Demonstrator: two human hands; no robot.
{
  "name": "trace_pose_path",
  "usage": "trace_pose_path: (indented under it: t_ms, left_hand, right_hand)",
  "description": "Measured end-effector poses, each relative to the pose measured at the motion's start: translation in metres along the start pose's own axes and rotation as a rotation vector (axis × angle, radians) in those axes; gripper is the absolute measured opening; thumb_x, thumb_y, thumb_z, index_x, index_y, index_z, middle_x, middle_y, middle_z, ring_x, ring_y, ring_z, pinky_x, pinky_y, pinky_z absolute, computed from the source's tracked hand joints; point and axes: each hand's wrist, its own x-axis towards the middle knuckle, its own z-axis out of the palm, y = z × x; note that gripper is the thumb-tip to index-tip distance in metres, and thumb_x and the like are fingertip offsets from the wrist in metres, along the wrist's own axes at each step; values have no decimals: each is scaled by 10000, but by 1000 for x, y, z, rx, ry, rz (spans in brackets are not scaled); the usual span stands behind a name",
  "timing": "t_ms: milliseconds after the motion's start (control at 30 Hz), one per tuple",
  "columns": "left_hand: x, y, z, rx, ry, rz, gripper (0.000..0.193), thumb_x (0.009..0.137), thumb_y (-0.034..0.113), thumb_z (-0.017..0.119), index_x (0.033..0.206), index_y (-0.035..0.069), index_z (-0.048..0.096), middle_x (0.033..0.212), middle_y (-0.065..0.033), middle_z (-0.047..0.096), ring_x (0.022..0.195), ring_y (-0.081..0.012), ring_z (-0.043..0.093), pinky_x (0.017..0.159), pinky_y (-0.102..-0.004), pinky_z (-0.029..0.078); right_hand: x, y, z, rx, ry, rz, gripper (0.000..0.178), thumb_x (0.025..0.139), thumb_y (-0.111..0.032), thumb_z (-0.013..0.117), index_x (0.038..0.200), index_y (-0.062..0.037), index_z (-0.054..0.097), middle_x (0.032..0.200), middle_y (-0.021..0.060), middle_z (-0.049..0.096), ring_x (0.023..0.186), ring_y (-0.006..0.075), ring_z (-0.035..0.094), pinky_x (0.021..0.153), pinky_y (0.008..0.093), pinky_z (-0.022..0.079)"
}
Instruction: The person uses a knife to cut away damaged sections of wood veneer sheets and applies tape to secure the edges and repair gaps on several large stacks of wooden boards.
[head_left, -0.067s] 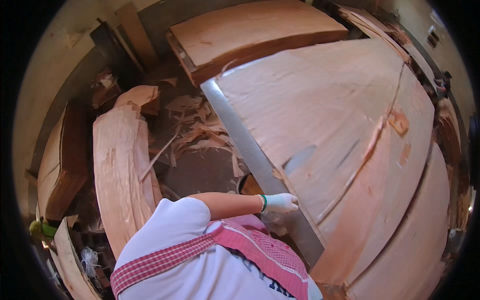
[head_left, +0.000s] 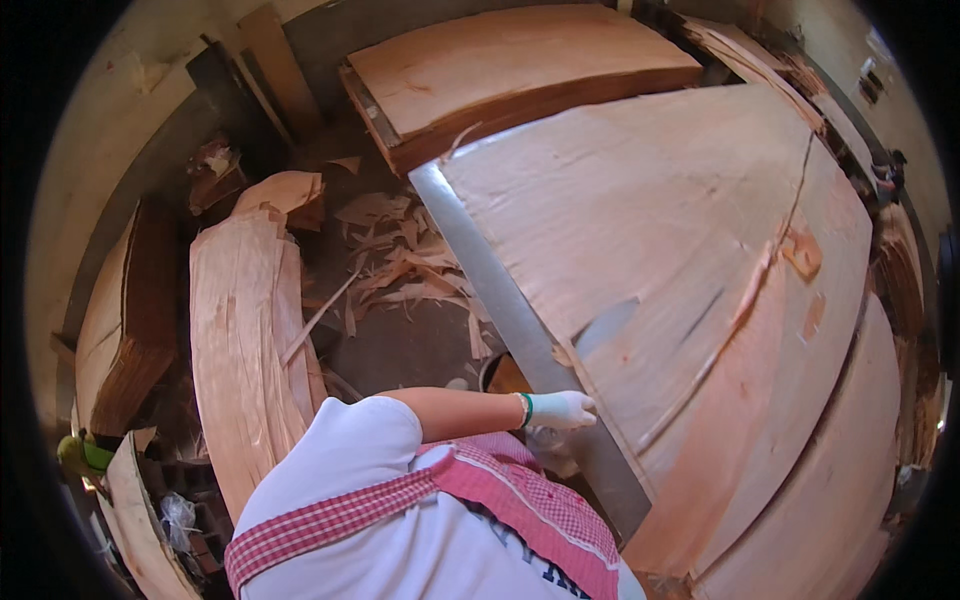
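Though the whole view has slid slightly since the last glimpse, the left hand (head_left: 562, 409), white-gloved, stays at the metal strip (head_left: 490, 285); its place there hardly differs, so no advance in the handling of the wood can be read from it. Fingers curled, mostly closed; cannot tell whether they pinch anything. Right hand out of view.

Just right of the hand and stretching well beyond it: the large pale wood sheet (head_left: 640, 200), near edge by the fingertips. Farther right, a reddish strip (head_left: 730, 420) lies on it.

Counts, going outward: one gloved hand, one green wristband (head_left: 526, 408), one metal strip. Left of the hand, one long stack of veneer (head_left: 235, 320); farther left, one thick block of sheets (head_left: 125, 330). Beyond the hand, one broad stack (head_left: 520, 65). Between, torn scraps (head_left: 415, 265), too tangled to count.
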Motion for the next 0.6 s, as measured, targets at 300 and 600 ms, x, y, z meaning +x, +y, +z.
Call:
trace_pose_path:
  t_ms: [300, 600]
  left_hand:
    - [-68, -50, -131, -115, -6, 101, 314, 931, 235, 547, 1147, 12, 589, 848, -50, 611, 730, -135, 573, 674, -290, 499]
    - [-147, -75, -344, 248, 547, 172, 313, 901, 252, 570, 1097, 14, 625, 965, -149, 664, 865, -239, 648, 791, -368, 525]
  right_hand:
    - [78, -130, 75, -191, 19, 310, 356, 900, -268, 639, 1184, -53, 630, 998, 96, 640, 908, 150, 559, 850, 279, 424]
    - [110, -315, 94, -151, 429, 234, 129, 899, -172, 662, 857, -54, 630, 708, 80, 663, 558, 150, 623, 514, 289, 497]
